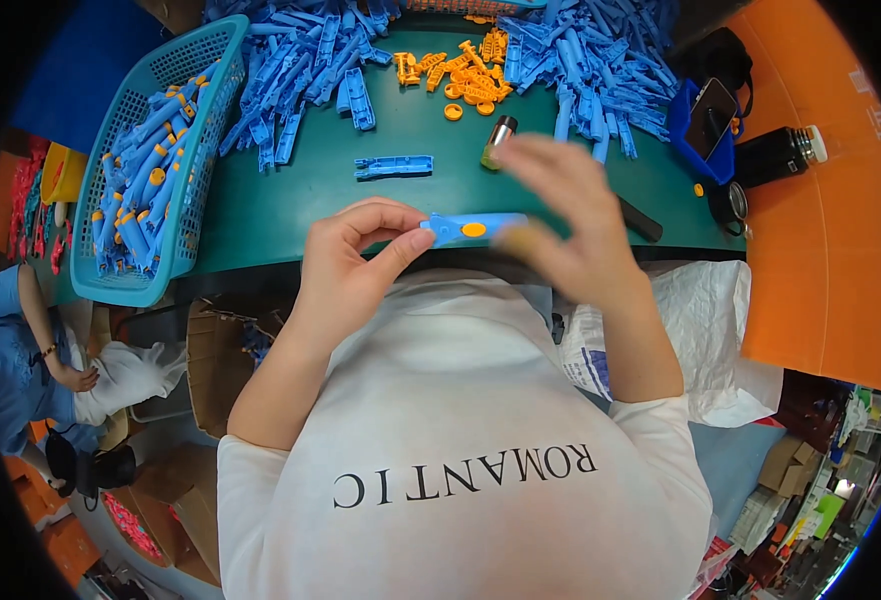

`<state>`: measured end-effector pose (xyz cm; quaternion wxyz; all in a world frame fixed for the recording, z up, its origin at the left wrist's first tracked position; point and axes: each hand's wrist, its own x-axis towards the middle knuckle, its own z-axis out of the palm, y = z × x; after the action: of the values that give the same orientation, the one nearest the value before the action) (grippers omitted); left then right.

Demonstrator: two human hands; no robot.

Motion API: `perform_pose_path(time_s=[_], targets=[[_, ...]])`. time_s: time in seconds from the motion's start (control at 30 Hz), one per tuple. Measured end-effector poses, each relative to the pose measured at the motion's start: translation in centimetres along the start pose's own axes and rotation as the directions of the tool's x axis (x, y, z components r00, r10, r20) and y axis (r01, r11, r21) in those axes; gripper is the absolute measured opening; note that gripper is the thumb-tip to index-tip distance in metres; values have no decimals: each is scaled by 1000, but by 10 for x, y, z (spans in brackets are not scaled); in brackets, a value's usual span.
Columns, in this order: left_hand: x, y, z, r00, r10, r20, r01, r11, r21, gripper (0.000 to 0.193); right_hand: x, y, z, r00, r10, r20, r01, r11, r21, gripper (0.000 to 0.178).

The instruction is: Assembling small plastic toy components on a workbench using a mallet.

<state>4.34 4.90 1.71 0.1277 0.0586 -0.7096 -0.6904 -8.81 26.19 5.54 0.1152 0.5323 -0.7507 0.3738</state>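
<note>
Holding the left end of a blue plastic handle (450, 229) between the thumb and the fingers, the left hand (355, 260) is in front of the person's white shirt (440, 400). The handle lies level near the front edge of the green table (270, 215), with its oval orange button turned up. The right hand (580, 215) is at the other end of it, and is blurred; its thumb and fingers are spread wide, and I cannot tell if the thumb touches the handle.

Beyond the handle, one blue half shell (393, 167) lies alone on the table, and a small cylinder (500, 143) is just beyond the right hand's fingers. Farther away, small orange parts (465, 72) lie between a left heap of blue shells (305, 60) and a right heap of blue shells (600, 70). On the left side, a light blue basket (130, 289) contains many blue handles with orange pieces. To the right, a black bottle (775, 157) lies on its side.
</note>
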Motion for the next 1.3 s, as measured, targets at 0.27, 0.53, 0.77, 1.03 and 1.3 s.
perform_pose_path(time_s=[0.27, 0.53, 0.77, 1.03, 1.3], targets=[[-10, 21, -1, 809, 563, 171, -562, 654, 507, 11, -2, -19, 16, 984, -176, 30, 163, 956, 243, 40], [-8, 25, -15, 631, 724, 280, -775, 608, 175, 23, 5, -42, -6, 889, 114, 444, -353, 788, 504, 26], [-8, 35, -21, 405, 794, 453, -908, 291, 302, 21, 1, -49, 2, 963, -7, 271, -143, 836, 530, 25], [5, 19, -51, 429, 738, 521, -880, 210, 427, 52, -8, -32, 12, 928, 324, 183, -360, 657, 663, 25], [2, -16, -18, 880, 453, 143, -448, 690, 568, 49, 38, -16, 45, 906, 361, 223, -423, 744, 517, 25]])
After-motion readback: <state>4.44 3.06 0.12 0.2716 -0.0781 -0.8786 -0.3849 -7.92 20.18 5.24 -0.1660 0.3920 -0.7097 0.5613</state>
